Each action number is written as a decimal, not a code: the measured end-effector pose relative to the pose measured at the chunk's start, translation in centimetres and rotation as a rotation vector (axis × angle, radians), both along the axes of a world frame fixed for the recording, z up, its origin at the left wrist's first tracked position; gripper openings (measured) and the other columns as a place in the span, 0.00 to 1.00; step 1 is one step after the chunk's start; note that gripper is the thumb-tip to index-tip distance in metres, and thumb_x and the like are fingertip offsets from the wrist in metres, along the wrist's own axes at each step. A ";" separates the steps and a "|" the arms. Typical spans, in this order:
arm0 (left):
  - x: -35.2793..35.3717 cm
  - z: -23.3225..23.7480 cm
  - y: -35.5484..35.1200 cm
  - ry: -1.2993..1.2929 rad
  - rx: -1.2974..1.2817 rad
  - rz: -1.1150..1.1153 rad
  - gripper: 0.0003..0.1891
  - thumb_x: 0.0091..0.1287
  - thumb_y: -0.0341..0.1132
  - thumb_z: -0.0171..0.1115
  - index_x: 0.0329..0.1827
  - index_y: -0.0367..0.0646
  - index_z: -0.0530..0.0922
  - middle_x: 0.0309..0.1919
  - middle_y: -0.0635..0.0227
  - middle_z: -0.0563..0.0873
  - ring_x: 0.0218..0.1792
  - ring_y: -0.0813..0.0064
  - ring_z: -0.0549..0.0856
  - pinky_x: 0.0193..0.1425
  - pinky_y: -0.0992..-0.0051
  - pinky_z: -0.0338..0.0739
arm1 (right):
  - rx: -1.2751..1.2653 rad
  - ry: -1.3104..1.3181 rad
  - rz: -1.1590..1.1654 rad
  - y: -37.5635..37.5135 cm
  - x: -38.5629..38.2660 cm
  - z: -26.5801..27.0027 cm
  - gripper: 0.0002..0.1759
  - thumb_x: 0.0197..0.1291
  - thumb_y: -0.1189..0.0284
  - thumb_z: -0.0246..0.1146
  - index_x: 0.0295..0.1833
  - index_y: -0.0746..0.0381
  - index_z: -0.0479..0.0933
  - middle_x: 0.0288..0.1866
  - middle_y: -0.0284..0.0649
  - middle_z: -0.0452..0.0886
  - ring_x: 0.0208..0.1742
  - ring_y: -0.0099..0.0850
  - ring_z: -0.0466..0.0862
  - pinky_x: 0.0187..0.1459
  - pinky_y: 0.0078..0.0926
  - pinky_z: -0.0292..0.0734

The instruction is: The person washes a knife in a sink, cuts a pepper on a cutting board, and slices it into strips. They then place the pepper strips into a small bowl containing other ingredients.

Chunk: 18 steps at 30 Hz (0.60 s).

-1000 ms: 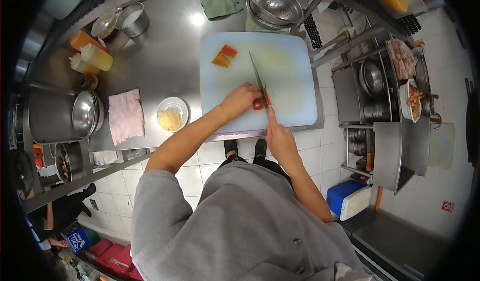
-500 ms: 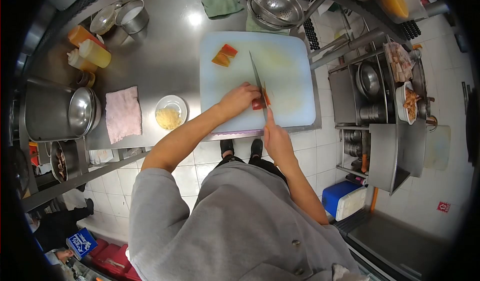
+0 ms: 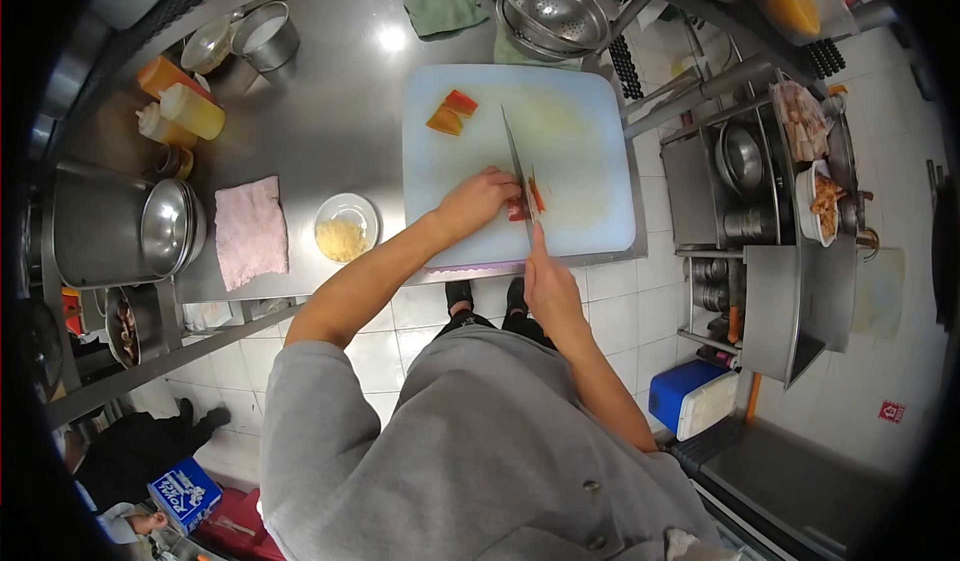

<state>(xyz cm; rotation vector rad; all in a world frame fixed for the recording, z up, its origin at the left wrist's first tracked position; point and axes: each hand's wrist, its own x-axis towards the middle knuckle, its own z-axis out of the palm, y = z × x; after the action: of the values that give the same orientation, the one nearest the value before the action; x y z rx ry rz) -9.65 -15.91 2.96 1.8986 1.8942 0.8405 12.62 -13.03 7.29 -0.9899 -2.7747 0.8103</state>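
My right hand [image 3: 552, 289] is closed round the handle of a long kitchen knife [image 3: 514, 151], whose blade points away from me over the white cutting board [image 3: 590, 176]. Under the curled fingers of my left hand [image 3: 480, 205], a piece of red pepper [image 3: 516, 211] is pressed to the board, touching or nearly touching the blade. Thin pepper strips [image 3: 538, 198] lie just right of the knife. Farther up the board, at its left, rest more red-orange pepper pieces [image 3: 452, 113].
Left of the board are a small plate [image 3: 370, 223] of chopped pale yellow food, a pink cloth [image 3: 250, 233] and squeeze bottles [image 3: 192, 111]. Behind it stand a colander [image 3: 556, 11] and a green cloth [image 3: 443, 6]. At lower left, a person's hand [image 3: 150, 523] holds a blue box [image 3: 186, 496].
The person at lower left has moved rightward with the blue box. My hands and the knife keep nearly the same place over the pepper, and the whole view has shifted slightly.
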 end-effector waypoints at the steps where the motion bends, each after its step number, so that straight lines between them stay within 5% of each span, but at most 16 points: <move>1: 0.0 0.0 -0.2 -0.002 0.004 -0.009 0.15 0.61 0.25 0.57 0.49 0.40 0.86 0.52 0.62 0.86 0.56 0.57 0.82 0.62 0.64 0.78 | 0.011 0.016 -0.001 0.0 -0.1 -0.2 0.34 0.71 0.75 0.57 0.79 0.68 0.57 0.29 0.57 0.80 0.31 0.58 0.81 0.35 0.52 0.75; 18: -0.5 0.6 0.0 0.069 0.006 -0.089 0.12 0.61 0.25 0.55 0.43 0.41 0.86 0.47 0.65 0.86 0.52 0.58 0.83 0.59 0.65 0.79 | -0.093 -0.092 -0.004 -0.8 1.0 4.0 0.35 0.70 0.76 0.58 0.80 0.64 0.56 0.31 0.57 0.81 0.33 0.57 0.82 0.39 0.51 0.76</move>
<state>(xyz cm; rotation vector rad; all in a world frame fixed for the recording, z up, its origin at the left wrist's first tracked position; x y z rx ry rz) -10.15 -15.93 3.53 2.0239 1.8323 0.7643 13.61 -13.79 11.26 -1.0746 -2.8337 0.9236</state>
